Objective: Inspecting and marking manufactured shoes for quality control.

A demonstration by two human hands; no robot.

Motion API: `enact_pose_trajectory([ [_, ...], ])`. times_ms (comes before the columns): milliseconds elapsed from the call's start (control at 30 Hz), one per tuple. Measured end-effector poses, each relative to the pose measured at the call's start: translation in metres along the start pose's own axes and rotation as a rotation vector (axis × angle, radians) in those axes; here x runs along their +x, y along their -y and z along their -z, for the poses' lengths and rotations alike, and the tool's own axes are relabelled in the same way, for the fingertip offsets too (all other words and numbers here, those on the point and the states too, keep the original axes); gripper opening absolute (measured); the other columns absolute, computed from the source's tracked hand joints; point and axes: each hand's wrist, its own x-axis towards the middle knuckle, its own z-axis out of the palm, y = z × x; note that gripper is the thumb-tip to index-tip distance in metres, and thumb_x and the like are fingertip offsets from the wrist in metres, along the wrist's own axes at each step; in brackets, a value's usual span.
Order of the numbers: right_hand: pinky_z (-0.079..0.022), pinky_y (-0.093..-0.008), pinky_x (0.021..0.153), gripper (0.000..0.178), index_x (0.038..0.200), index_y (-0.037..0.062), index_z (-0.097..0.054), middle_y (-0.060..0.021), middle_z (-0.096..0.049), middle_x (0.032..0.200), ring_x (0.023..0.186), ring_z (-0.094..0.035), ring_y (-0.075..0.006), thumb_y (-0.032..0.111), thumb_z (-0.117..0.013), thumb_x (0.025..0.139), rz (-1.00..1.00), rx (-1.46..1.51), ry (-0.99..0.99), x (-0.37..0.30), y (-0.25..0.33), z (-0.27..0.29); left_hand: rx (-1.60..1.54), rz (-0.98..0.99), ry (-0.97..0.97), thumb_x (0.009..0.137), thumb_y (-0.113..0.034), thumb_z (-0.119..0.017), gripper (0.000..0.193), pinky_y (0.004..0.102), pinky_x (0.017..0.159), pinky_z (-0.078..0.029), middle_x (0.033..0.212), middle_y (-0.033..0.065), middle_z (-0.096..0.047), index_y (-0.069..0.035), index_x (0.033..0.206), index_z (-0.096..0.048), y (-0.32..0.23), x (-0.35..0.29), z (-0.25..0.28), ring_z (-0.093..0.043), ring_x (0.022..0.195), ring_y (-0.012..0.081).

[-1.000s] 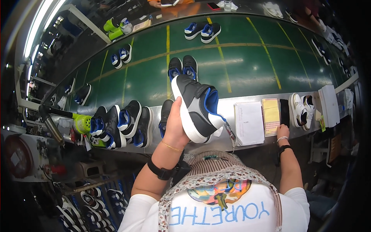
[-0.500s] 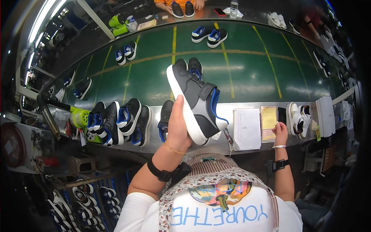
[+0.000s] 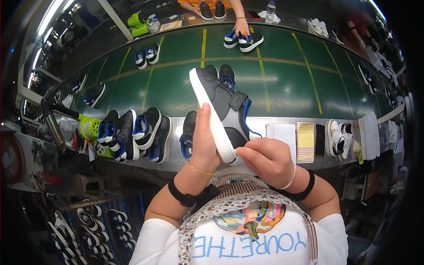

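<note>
My left hand [image 3: 204, 143] is wrapped around the white sole of a black and grey sneaker [image 3: 221, 99] with a strap and blue lining. The shoe is tilted, toe up and away, heel toward me. At the heel end of the sole, my right hand [image 3: 270, 161] has thumb and forefinger pinched together, touching or nearly touching the sole edge. Whatever lies between those fingertips is too small to make out. Partly behind the held shoe, a dark pair [image 3: 226, 73] rests on the green surface. Just left of my left hand stands another black shoe [image 3: 187, 132].
Black and blue sneakers [image 3: 148, 128] crowd the metal ledge at left, beside a green perforated holder [image 3: 90, 128]. At right lie a paper pad [image 3: 282, 132], a yellow and pink sheet [image 3: 305, 141] and white shoes [image 3: 338, 139]. Across the green table, a person's hand [image 3: 241, 28] touches a pair.
My right hand has moved left from the yellow and pink sheet to the heel of the held shoe. Across the table, a person's hand has reached onto a pair of sneakers.
</note>
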Motion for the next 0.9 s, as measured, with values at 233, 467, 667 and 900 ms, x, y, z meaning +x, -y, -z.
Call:
enact_pose_trajectory([
  [233,-0.047,-0.0279,0.051,0.032,0.089,-0.003,-0.06,-0.0085,-0.055,0.081,0.065,-0.057,-0.0193,0.003,-0.06,0.057,0.12,-0.15,0.084,0.008,0.008,-0.009,0.012,-0.043,-0.05,0.093,-0.04,-0.024,0.051,0.041,0.09,-0.045,0.115,0.017,-0.051,-0.001,0.124,-0.037,-0.008,-0.007,0.001,-0.054,0.105,0.0282],
  [467,-0.049,-0.0298,0.064,0.018,0.087,0.0049,-0.062,-0.0061,-0.057,0.087,0.076,-0.058,-0.0221,0.009,-0.067,0.069,-0.131,0.147,0.203,-0.007,-0.006,-0.036,-0.119,-0.074,-0.156,0.093,-0.04,-0.026,0.049,0.0457,0.089,-0.045,0.118,0.0182,-0.048,-0.003,0.125,-0.035,-0.037,-0.008,0.022,-0.052,0.107,0.0307],
  [667,-0.049,-0.0316,0.068,0.027,0.096,0.0019,-0.057,-0.0111,-0.06,0.092,0.076,-0.06,-0.0218,0.018,-0.065,0.076,-0.865,0.171,0.342,-0.112,-0.074,-0.077,-0.094,-0.28,-0.257,0.092,-0.043,-0.031,0.053,0.0438,0.095,-0.04,0.125,0.0151,-0.045,-0.006,0.129,-0.034,-0.069,-0.025,0.081,-0.047,0.113,0.0302],
  [900,-0.046,-0.0414,0.078,0.089,0.133,-0.0035,-0.018,-0.0299,-0.057,0.097,0.088,-0.058,-0.0404,0.032,-0.068,0.068,-1.147,0.053,0.549,-0.157,-0.109,-0.164,-0.297,-0.246,-0.174,0.093,-0.043,-0.031,0.052,0.0405,0.097,-0.038,0.126,0.0113,-0.048,-0.006,0.129,-0.039,-0.059,-0.043,0.121,-0.048,0.114,0.028],
])
